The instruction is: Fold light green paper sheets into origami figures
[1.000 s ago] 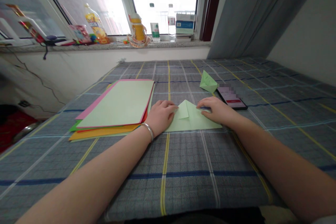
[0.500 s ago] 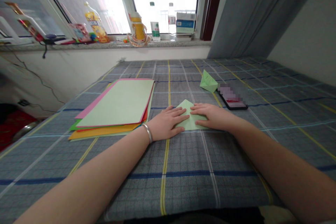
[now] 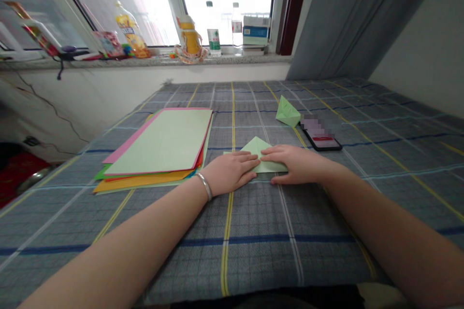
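Checked grey cloth (image 3: 290, 260) lies under all things we see. Our left hand (image 3: 230, 171) and our right hand (image 3: 297, 164) are flat and spread, pressing down on a folded light green paper (image 3: 256, 147), and they almost touch each other. Left of this paper is a stack of coloured paper sheets (image 3: 155, 145); behind it are a small folded green paper (image 3: 287, 112) and a phone (image 3: 322, 141).

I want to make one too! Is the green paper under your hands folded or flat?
Folded: the light green paper makes a triangle point above your left hand and right hand, not a flat rectangle.
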Motion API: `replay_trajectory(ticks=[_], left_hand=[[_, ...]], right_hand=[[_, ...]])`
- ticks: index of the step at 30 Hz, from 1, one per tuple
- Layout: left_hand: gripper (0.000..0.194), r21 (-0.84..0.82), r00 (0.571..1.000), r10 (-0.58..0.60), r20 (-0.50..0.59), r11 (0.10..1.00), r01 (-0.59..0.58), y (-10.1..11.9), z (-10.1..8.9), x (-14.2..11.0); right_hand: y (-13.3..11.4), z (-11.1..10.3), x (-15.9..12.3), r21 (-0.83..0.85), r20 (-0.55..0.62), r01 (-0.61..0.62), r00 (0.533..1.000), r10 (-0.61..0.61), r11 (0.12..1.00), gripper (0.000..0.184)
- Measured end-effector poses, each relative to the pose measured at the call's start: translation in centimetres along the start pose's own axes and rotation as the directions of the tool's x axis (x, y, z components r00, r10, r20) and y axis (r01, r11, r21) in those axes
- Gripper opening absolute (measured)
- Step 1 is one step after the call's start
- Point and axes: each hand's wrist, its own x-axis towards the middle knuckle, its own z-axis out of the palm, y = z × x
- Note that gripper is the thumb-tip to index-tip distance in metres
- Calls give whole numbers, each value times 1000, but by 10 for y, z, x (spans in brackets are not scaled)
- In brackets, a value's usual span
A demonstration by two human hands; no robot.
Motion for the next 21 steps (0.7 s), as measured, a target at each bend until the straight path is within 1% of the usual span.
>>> replay_trajectory(ticks=[4, 6, 9, 12, 14, 17, 21], left_hand=[[36, 5, 999, -18, -32, 1000, 18, 3, -2, 1], [33, 31, 998, -60, -33, 998, 61, 5, -4, 1], [30, 104, 988, -155, -27, 982, 157, 6, -6, 0], [31, 127, 978, -199, -55, 970, 205, 6, -5, 0], [31, 110, 966, -245, -86, 961, 254, 4, -4, 1], [27, 53, 930, -349, -116, 933, 357, 0, -2, 3], [20, -46, 902, -413, -128, 911, 410, -8, 1, 5]], right_hand=[[0, 0, 1, -47, -18, 17, 1000, -18, 999, 43], [-1, -1, 1, -65, -23, -1, 1000, 0, 998, 36], [-6, -5, 2, -132, -50, -88, 995, 82, 987, 31], [-13, -9, 2, -253, -89, -182, 982, 164, 950, 30], [-17, -9, 3, -316, -104, -218, 975, 194, 923, 30], [-19, -8, 6, -364, -129, -255, 966, 222, 896, 29], [-17, -4, 10, -380, -172, -276, 959, 226, 883, 31]])
